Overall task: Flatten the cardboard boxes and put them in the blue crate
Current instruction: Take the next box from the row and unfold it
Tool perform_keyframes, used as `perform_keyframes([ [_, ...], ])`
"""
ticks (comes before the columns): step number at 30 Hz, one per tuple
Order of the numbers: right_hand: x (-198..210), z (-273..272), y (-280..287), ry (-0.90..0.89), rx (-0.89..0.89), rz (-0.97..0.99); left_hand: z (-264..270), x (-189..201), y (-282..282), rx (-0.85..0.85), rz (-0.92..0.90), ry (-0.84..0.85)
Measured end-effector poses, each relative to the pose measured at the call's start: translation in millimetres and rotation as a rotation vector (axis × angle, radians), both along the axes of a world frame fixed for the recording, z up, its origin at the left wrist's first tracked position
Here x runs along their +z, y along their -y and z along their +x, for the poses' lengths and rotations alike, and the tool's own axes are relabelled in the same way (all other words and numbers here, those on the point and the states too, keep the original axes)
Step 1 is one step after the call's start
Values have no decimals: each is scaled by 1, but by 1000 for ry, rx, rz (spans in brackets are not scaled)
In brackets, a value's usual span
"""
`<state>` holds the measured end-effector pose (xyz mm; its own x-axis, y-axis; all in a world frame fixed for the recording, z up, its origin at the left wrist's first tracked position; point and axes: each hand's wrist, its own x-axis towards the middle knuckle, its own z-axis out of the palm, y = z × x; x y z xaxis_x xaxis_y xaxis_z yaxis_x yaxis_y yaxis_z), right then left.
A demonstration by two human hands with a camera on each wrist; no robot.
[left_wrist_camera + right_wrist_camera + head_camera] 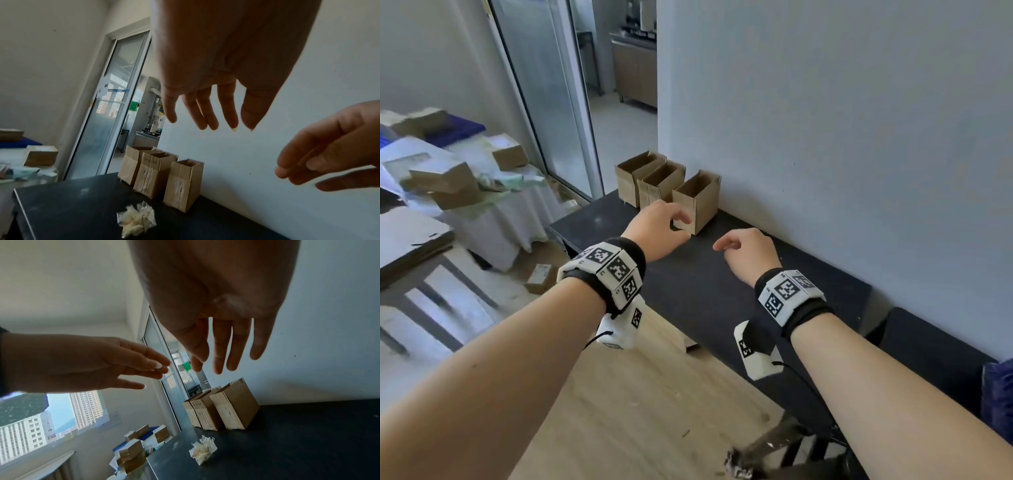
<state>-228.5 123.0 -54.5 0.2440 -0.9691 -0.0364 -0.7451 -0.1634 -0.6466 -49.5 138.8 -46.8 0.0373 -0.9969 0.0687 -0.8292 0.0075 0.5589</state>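
Three open-topped cardboard boxes stand upright in a row on the black table (722,301), against the white wall: the nearest box (700,202) (184,183) (236,410), the middle box (659,186) and the far box (635,174). My left hand (681,226) (205,116) hovers just in front of the nearest box with relaxed, empty fingers and does not touch it. Off to the right, my right hand (720,246) (222,360) hangs above the table, also relaxed and empty. A blue crate-like shape (462,128) sits far left among other boxes.
A crumpled wad of clear plastic (136,219) (202,449) lies on the table in front of the boxes. A cloth-covered stand (493,212) on the left carries more boxes and papers. A grey table (410,246) stands at the near left, and a glass door (551,102) behind.
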Motion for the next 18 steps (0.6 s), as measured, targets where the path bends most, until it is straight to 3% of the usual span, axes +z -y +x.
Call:
perform_keyframes([
  [9, -28, 44, 87, -72, -1, 50, 51, -42, 84, -35, 109, -46],
  [18, -48, 67, 192, -45, -46, 141, 77, -43, 197, -130, 146, 13],
])
